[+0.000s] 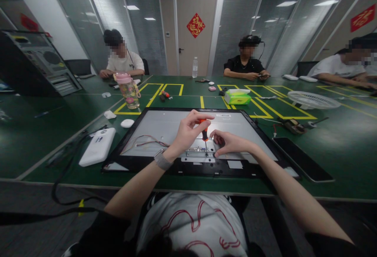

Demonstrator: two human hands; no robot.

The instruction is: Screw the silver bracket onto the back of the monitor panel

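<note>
A flat display panel (153, 125) with a black frame lies face down in front of me. My left hand (190, 129) grips the red-and-black handle of a screwdriver (205, 134), which stands upright with its tip on a metal bracket (191, 158) at the panel's near edge. Close to the shaft, my right hand (228, 142) has its thumb and fingers curved apart beside the bracket; I see nothing in it. Thin coloured wires (150, 141) lie on the panel left of the bracket.
A white power bank (98, 147) and a pink-lidded bottle (128, 92) stand left; a dark phone (302, 158) lies right. Farther back are a green tissue pack (237, 97), a white fan grille (312, 100) and a computer case (44, 62). Several people sit across the table (182, 101).
</note>
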